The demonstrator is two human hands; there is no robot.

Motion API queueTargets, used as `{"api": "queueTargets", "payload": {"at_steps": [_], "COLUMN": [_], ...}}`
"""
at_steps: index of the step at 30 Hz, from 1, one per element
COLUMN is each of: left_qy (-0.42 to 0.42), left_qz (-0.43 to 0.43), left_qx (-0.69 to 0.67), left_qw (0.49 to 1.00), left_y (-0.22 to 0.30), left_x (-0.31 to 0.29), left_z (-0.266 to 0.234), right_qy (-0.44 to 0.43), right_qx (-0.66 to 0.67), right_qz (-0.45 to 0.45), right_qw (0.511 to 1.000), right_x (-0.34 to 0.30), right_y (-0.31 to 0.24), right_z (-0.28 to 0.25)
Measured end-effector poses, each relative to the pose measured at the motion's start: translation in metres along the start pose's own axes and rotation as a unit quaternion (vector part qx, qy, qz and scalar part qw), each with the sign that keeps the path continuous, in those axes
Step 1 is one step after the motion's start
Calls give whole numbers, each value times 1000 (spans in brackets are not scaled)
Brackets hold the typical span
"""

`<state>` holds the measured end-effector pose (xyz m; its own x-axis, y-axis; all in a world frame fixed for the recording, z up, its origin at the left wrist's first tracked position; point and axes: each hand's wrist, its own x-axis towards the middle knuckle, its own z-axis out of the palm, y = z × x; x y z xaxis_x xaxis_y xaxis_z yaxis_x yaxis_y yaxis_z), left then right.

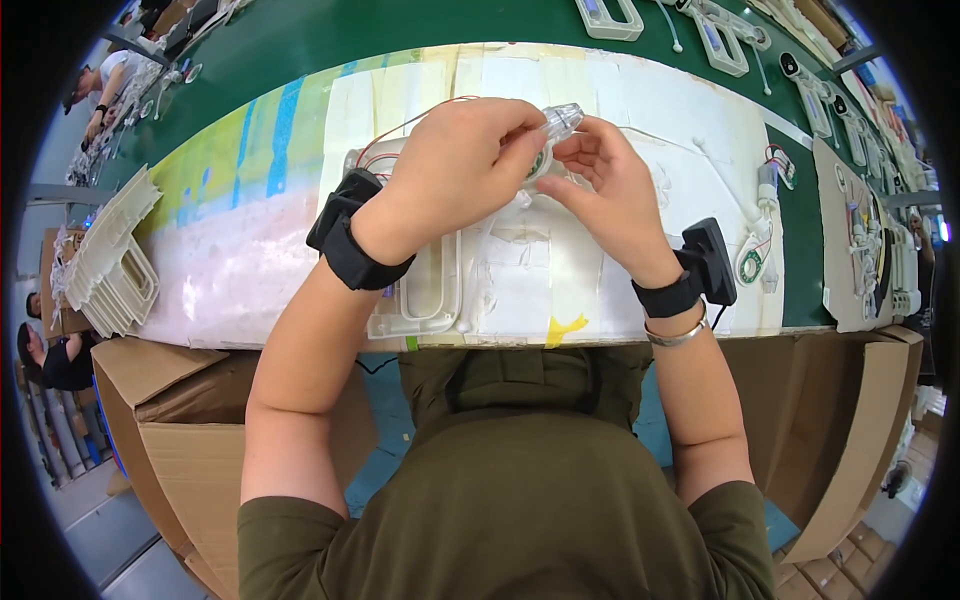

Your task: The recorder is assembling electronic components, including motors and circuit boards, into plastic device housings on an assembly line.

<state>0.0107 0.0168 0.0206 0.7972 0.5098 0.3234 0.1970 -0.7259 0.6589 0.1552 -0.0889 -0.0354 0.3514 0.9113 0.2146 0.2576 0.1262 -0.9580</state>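
Observation:
Over the middle of the board, my left hand (455, 165) pinches a clear, ribbed plastic tip piece (563, 119) between thumb and fingers. My right hand (615, 195) curls in from the other side, its thumb against a small round part with a green circuit board (538, 165). The two parts are close together; my fingers partly hide how they join. Thin red wires (400, 127) run behind my left hand. Under my left wrist lies a white plastic housing with a handle loop (440, 318), partly covered by the arm.
A stack of white plastic housings (115, 265) stands at the board's left end. To the right lie a wired part with a green ring board (750, 262) and a cardboard tray (845, 240) of parts. Handled devices (715, 40) rest on the green table. Cardboard boxes (190, 440) flank me.

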Motion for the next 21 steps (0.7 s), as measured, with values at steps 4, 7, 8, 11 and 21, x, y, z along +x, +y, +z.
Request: {"api": "queueTargets", "payload": {"at_steps": [4, 7, 8, 11, 21], "left_qy": [11, 72, 72, 36, 76], "left_qz": [-48, -41, -41, -63, -54], "left_qx": [-58, -106, -106, -69, -92], "left_qw": [997, 991, 991, 995, 991], "left_y": [0, -7, -7, -7, -10], "left_x": [-1, -2, -2, -2, -2], "left_z": [2, 2, 1, -3, 2], "right_qy": [26, 2, 12, 8, -23], "right_qx": [-223, -308, -375, -429, -479], "right_qz": [-89, -99, -162, -211, -184], "right_qw": [970, 946, 913, 878, 858], "right_x": [3, 7, 7, 6, 16], "right_y": [-6, -4, -3, 2, -21], "right_z": [6, 7, 7, 3, -6]}}
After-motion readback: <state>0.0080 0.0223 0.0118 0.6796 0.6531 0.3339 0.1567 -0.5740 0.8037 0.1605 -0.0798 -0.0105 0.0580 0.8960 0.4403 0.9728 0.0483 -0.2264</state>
